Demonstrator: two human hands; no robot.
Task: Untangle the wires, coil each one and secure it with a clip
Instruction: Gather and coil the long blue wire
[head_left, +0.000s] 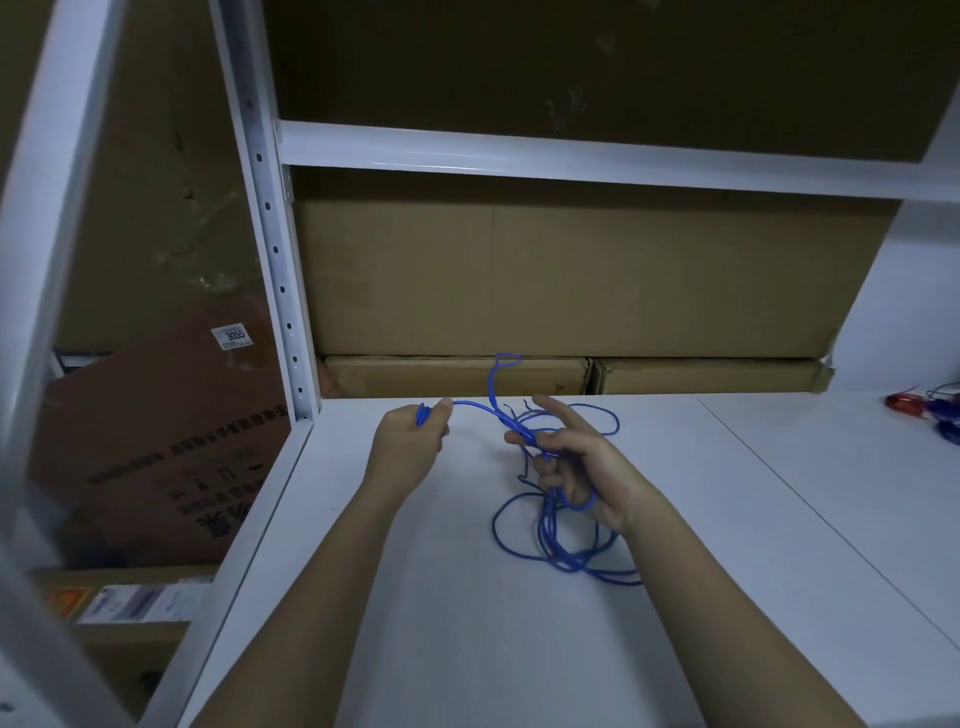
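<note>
You stand at a white shelf (467, 597) whose board fills the lower view, with stacked cardboard boxes (571, 275) at the back; their tops are lost in shadow under the upper rail. Past the perforated upright (275, 249) on the left, a printed carton (171, 457) leans, its lettering too dim to read. The blue wire (545, 540) lies in loose tangled loops on the board beneath and around your right hand (587, 467), with one loop rising toward the boxes. That hand has its lower fingers curled through the strands while the index finger points out straight. Your left hand (415, 431) is closed round one end of the wire, hiding the tip. At the far right edge, small red and blue items (930, 405) are cut off and unclear.
</note>
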